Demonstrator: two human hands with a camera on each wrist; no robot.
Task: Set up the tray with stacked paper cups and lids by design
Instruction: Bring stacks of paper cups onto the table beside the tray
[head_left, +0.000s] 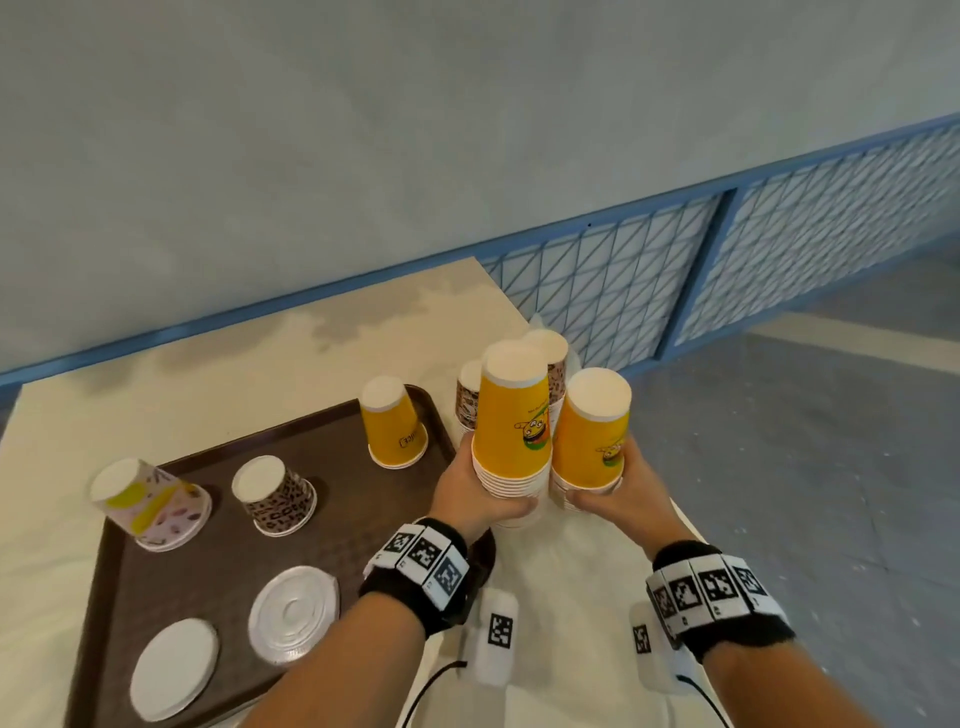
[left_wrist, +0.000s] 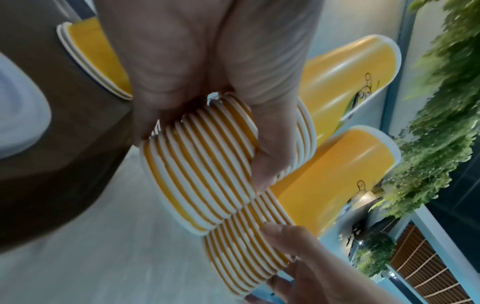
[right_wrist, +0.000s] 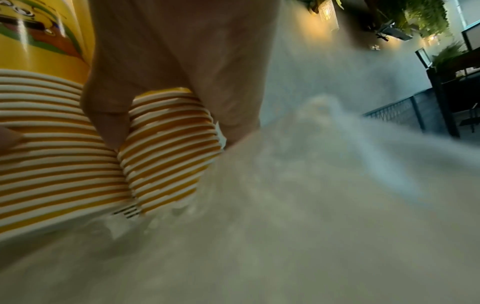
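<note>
Two upturned stacks of yellow paper cups stand side by side just right of the brown tray (head_left: 171, 561). My left hand (head_left: 480, 496) grips the rims of the left yellow stack (head_left: 511, 421) (left_wrist: 197, 172). My right hand (head_left: 605, 493) grips the lower rims of the right yellow stack (head_left: 589, 431) (right_wrist: 166, 148). On the tray stand a short yellow cup stack (head_left: 392, 423), a leopard-print cup (head_left: 275, 496), a pink patterned cup (head_left: 150, 504), a clear plastic lid (head_left: 293, 613) and a white lid (head_left: 174, 667).
Behind the held stacks are more patterned cup stacks (head_left: 550, 369) near the table's right edge. White plastic wrapping (head_left: 561, 597) lies on the beige table (head_left: 208, 364) under my wrists. A blue mesh railing (head_left: 727, 270) runs beyond the table.
</note>
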